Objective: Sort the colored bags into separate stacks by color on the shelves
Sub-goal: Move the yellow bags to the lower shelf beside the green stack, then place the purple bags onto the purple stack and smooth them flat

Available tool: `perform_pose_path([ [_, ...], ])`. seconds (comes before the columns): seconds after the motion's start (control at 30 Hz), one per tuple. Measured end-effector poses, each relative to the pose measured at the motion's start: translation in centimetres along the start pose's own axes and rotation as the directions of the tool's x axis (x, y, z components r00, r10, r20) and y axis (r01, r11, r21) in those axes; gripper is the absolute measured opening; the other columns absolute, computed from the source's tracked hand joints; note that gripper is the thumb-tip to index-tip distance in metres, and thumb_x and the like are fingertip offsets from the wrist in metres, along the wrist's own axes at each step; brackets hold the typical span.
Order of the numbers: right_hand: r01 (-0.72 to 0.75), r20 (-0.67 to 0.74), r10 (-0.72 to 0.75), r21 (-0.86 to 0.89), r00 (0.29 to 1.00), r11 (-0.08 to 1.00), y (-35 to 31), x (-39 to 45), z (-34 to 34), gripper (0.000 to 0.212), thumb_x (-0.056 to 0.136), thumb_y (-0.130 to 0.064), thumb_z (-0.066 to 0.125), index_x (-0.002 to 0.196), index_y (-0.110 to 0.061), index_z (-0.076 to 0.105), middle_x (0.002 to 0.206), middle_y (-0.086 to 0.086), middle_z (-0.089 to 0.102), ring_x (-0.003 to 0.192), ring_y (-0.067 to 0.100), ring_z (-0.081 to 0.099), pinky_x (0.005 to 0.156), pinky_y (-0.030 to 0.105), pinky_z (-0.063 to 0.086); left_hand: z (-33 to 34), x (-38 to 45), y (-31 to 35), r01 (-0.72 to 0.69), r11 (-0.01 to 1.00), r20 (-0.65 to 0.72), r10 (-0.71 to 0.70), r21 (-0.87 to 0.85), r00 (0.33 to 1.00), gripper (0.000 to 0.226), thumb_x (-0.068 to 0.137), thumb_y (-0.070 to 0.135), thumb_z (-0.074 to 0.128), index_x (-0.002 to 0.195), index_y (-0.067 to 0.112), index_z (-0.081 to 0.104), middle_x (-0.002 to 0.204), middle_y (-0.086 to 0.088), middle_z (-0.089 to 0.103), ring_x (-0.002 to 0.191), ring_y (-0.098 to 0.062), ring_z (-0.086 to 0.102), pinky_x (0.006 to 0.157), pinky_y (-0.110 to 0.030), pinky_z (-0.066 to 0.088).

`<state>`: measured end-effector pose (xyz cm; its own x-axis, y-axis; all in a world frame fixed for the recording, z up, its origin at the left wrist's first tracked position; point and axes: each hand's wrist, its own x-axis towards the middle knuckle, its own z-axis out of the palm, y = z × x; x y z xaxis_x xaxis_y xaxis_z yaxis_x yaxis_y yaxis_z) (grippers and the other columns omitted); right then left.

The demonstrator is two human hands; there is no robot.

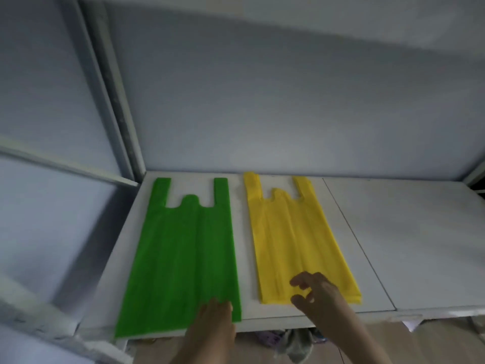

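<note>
From the head camera I see a green bag [181, 253] lying flat on the white shelf [393, 245], handles toward the wall; a yellow bag [294, 240] lies just beside it to the right, apart; my left hand [216, 320] rests flat, fingers straight, on the green bag's near corner; my right hand [315, 287] hovers over the yellow bag's near edge, fingers loosely curled, holding nothing.

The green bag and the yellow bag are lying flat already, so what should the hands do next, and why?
Probably draw both hands back to fetch another bag. The green bag and the yellow bag lie flat, side by side and apart, on the shelf. The left hand rests on the green bag's near edge. The right hand is over the yellow bag's near edge, its fingers loose, gripping nothing.
</note>
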<state>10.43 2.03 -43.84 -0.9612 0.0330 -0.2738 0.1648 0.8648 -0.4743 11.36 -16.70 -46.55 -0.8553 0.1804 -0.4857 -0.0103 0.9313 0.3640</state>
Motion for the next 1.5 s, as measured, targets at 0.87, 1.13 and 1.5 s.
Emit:
perform_pose_path([
  [0.87,0.208,0.144,-0.213,0.047,0.966,0.977,-24.9,-20.4,-27.0,0.025,0.094,-0.015,0.048,0.109,-0.005,0.065,0.096,0.001,0.059,0.088,0.013,0.053,0.079,0.024,0.044,-32.3,-29.8,8.6,-0.200,0.974,-0.344,0.154,-0.103,0.926,0.031,0.099,0.017,0.043,0.126,0.006,0.053,0.125,-0.007,0.059,0.110,-0.019,0.059,0.091,-0.027,0.048],
  [1.13,0.178,-0.199,-0.153,0.115,0.968,0.977,-31.5,-14.7,-35.1,0.029,0.092,-0.015,0.045,0.111,-0.004,0.064,0.097,0.012,0.063,0.093,0.024,0.057,0.078,0.029,0.042,-42.0,-26.8,4.7,0.123,0.970,-0.487,-0.212,-0.208,0.847,0.042,0.097,0.023,0.044,0.132,0.000,0.043,0.136,-0.022,0.045,0.126,-0.037,0.042,0.102,-0.040,0.038],
  [1.5,-0.118,0.063,0.111,0.126,0.992,0.985,-33.7,5.0,-34.5,0.034,0.091,-0.018,0.049,0.112,0.007,0.057,0.093,0.018,0.055,0.081,0.029,0.057,0.052,0.028,0.044,-43.6,-18.2,0.9,0.410,0.900,-0.315,-0.435,-0.145,0.844,0.070,0.092,0.051,0.046,0.138,0.001,0.030,0.140,-0.020,0.037,0.130,-0.030,0.039,0.105,-0.035,0.036],
])
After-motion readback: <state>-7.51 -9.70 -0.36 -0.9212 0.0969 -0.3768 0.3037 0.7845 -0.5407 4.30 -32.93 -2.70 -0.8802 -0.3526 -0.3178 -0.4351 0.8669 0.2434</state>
